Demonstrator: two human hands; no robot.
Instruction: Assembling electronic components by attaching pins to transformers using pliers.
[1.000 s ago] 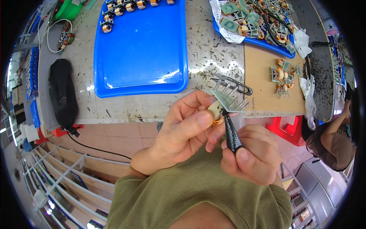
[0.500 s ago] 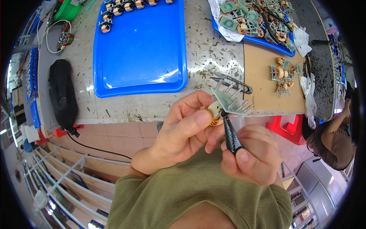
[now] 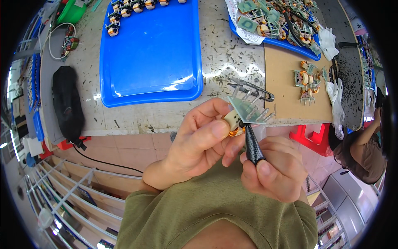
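Note:
My left hand [image 3: 203, 139] pinches a wire-wound coil [image 3: 233, 119] between thumb and fingers. Fixed to that coil is a small pale green board [image 3: 245, 110], tilted, with several metal pins sticking out on the side away from my left hand. In my right hand [image 3: 277, 168] is a black, speckled, tapered tool [image 3: 252, 145]; its exact kind does not show. The tool's narrow end meets the coil just below the board, and the contact point is partly hidden. Both hands are held in front of my body, off the table's near edge.
A blue tray [image 3: 151, 66] holds several coils along its far edge. Another blue tray [image 3: 304, 52] at the far right is heaped with coil boards. Black snips [image 3: 255, 90] lie beyond my hands. More coil boards [image 3: 307, 81] rest on brown board [image 3: 282, 95]. A black pouch [image 3: 66, 103] lies left.
Both hands keep their grips. The coil board and the tool tip have shifted very slightly; the view itself has moved a little.

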